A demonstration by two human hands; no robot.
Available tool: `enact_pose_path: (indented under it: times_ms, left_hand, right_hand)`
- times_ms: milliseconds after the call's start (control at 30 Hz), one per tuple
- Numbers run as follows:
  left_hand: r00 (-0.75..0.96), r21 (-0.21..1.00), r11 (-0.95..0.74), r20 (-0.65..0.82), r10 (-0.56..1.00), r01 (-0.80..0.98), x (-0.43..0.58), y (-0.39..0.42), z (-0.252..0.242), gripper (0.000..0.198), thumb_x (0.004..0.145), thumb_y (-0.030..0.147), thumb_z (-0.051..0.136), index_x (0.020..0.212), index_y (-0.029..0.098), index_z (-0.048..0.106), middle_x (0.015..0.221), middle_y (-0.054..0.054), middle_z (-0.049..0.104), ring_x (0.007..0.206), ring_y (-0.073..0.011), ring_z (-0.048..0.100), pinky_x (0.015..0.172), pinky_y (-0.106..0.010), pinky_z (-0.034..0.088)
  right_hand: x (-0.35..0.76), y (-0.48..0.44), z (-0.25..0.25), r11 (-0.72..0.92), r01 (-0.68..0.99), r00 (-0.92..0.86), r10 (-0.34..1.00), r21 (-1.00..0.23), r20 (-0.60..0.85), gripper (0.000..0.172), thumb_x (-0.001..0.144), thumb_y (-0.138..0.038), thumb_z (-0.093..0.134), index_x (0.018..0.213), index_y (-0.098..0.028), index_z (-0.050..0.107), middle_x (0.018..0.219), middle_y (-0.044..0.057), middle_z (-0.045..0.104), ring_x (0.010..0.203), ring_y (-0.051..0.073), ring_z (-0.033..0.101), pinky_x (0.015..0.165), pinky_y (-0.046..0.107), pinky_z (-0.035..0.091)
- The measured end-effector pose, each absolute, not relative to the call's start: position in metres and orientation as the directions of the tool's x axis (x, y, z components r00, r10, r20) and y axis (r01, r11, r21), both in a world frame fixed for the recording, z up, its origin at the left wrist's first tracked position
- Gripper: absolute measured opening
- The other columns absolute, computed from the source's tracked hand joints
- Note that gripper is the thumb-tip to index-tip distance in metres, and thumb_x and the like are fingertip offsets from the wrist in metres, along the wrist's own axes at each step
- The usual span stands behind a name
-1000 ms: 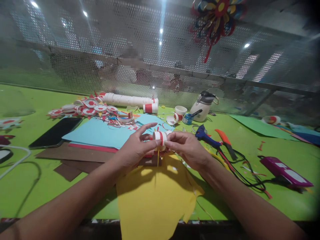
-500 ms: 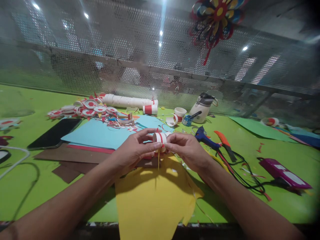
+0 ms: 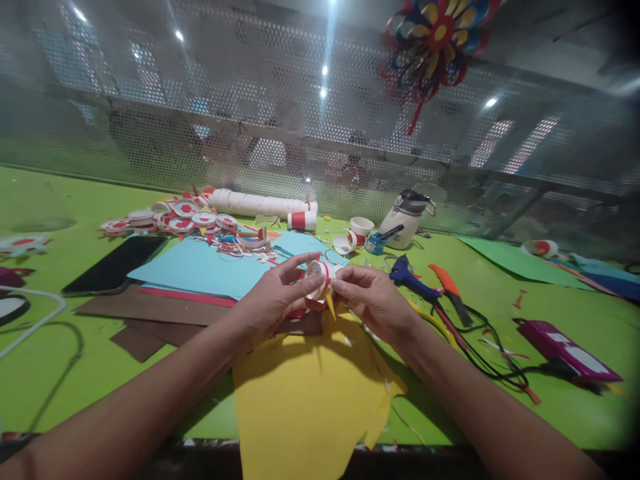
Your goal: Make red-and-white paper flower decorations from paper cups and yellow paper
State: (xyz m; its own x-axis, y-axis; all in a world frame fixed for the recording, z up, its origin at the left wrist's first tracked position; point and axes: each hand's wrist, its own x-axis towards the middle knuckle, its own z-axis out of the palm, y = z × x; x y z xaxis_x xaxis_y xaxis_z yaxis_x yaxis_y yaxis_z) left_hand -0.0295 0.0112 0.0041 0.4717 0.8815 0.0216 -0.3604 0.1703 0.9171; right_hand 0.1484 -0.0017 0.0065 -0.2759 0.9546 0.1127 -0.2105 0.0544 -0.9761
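Note:
Both my hands meet over the middle of the green table (image 3: pixel 75 373). My left hand (image 3: pixel 273 300) and my right hand (image 3: pixel 373 300) pinch a small white paper ring with a red band (image 3: pixel 320 272) from either side, fingers closed on it. A thin yellow paper strip (image 3: pixel 330 303) hangs from the ring's underside. Below my hands lies a ragged yellow paper sheet (image 3: pixel 310 393). A light blue sheet (image 3: pixel 210 267) lies just beyond my left hand.
Brown card sheets (image 3: pixel 150 310) and a black phone (image 3: pixel 115 265) lie at left. Several red-and-white paper pieces (image 3: pixel 175 217), a white tube (image 3: pixel 260 202), cups (image 3: pixel 360 225) and a white bottle (image 3: pixel 406 217) stand at the back. A blue glue gun (image 3: pixel 410 275), an orange-handled cutter (image 3: pixel 447 283), black cables and a purple device (image 3: pixel 567 347) lie at right.
The ring has been tilted in my fingers, its open end now turned toward me. The yellow strip swung from straight down to slanting right. My left index finger curled back onto the ring.

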Motion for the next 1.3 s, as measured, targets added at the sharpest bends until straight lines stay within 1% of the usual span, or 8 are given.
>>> enact_pose_path:
  times_ms: [100, 267, 533, 667, 900, 1000, 1200, 1300]
  left_hand:
    - [0.456, 0.887, 0.170, 0.051, 0.888, -0.430, -0.029, 0.011, 0.005, 0.057, 0.078, 0.029, 0.070, 0.130, 0.024, 0.048, 0.102, -0.008, 0.059, 0.090, -0.0183, 0.060, 0.077, -0.033, 0.051]
    - [0.428, 0.890, 0.186, 0.011, 0.904, -0.416, -0.031, 0.012, 0.003, 0.076, 0.066, 0.015, 0.078, 0.133, 0.028, 0.045, 0.097, -0.005, 0.059, 0.090, -0.0164, 0.061, 0.082, -0.031, 0.048]
    - [0.315, 0.910, 0.117, 0.016, 0.949, -0.397, -0.032, 0.013, 0.003, 0.081, 0.058, 0.015, 0.083, 0.130, 0.026, 0.049, 0.084, -0.001, 0.059, 0.079, -0.0142, 0.061, 0.075, -0.027, 0.048]
    - [0.296, 0.916, 0.102, 0.018, 0.955, -0.387, -0.033, 0.013, 0.005, 0.086, 0.058, 0.015, 0.082, 0.134, 0.024, 0.043, 0.084, -0.003, 0.063, 0.077, -0.0163, 0.062, 0.071, -0.029, 0.048]
    - [0.351, 0.928, 0.121, 0.011, 0.936, -0.352, -0.034, 0.017, 0.002, 0.086, 0.054, 0.011, 0.081, 0.131, 0.020, 0.044, 0.088, -0.007, 0.068, 0.080, -0.0217, 0.064, 0.072, -0.033, 0.048]
    - [0.372, 0.942, 0.121, 0.004, 0.928, -0.312, -0.034, 0.019, -0.001, 0.080, 0.055, 0.011, 0.079, 0.127, 0.021, 0.048, 0.088, -0.006, 0.068, 0.078, -0.0217, 0.063, 0.070, -0.034, 0.047]
    - [0.398, 0.909, 0.066, 0.115, 0.910, -0.412, -0.033, 0.017, -0.001, 0.024, 0.069, 0.024, 0.074, 0.087, 0.014, 0.062, 0.082, -0.007, 0.065, 0.074, -0.0158, 0.059, 0.067, -0.028, 0.044]
    - [0.400, 0.905, 0.063, 0.124, 0.908, -0.422, -0.034, 0.018, -0.001, 0.018, 0.072, 0.027, 0.072, 0.078, 0.014, 0.061, 0.081, -0.006, 0.065, 0.072, -0.0140, 0.058, 0.065, -0.026, 0.042]
  right_hand:
    - [0.152, 0.000, 0.007, 0.036, -0.272, -0.288, 0.951, -0.962, 0.117, 0.014, 0.070, -0.028, 0.076, 0.070, -0.017, 0.067, 0.067, 0.000, 0.064, 0.061, 0.011, 0.056, 0.064, 0.027, 0.047]
    - [0.154, 0.002, 0.004, 0.012, -0.288, -0.320, 0.941, -0.957, 0.108, 0.013, 0.072, -0.028, 0.075, 0.074, -0.018, 0.067, 0.071, 0.000, 0.064, 0.065, 0.011, 0.057, 0.065, 0.027, 0.048]
    - [0.157, 0.006, -0.002, -0.038, -0.292, -0.357, 0.931, -0.956, 0.072, 0.011, 0.075, -0.027, 0.072, 0.082, -0.020, 0.068, 0.075, 0.001, 0.062, 0.068, 0.013, 0.057, 0.072, 0.031, 0.048]
    - [0.160, 0.007, 0.002, -0.054, -0.282, -0.377, 0.925, -0.958, 0.059, 0.015, 0.073, -0.025, 0.071, 0.086, -0.018, 0.070, 0.080, 0.004, 0.065, 0.074, 0.014, 0.059, 0.071, 0.029, 0.047]
    - [0.153, 0.002, 0.007, 0.056, -0.084, -0.341, 0.936, -0.995, 0.082, 0.022, 0.080, -0.039, 0.065, 0.081, -0.017, 0.070, 0.082, 0.004, 0.063, 0.075, 0.014, 0.055, 0.067, 0.027, 0.043]
    - [0.149, 0.001, 0.005, 0.094, 0.025, -0.271, 0.959, -0.995, 0.083, 0.024, 0.075, -0.040, 0.070, 0.070, -0.017, 0.067, 0.072, 0.002, 0.060, 0.066, 0.012, 0.051, 0.065, 0.028, 0.042]
    - [0.146, 0.000, 0.004, 0.136, 0.084, -0.249, 0.962, -0.987, 0.111, 0.024, 0.072, -0.040, 0.073, 0.068, -0.017, 0.065, 0.066, 0.000, 0.059, 0.061, 0.011, 0.051, 0.063, 0.028, 0.042]
    - [0.146, 0.000, 0.003, 0.124, 0.049, -0.256, 0.961, -0.991, 0.107, 0.026, 0.072, -0.040, 0.073, 0.070, -0.016, 0.065, 0.067, 0.000, 0.059, 0.061, 0.010, 0.051, 0.062, 0.027, 0.042]
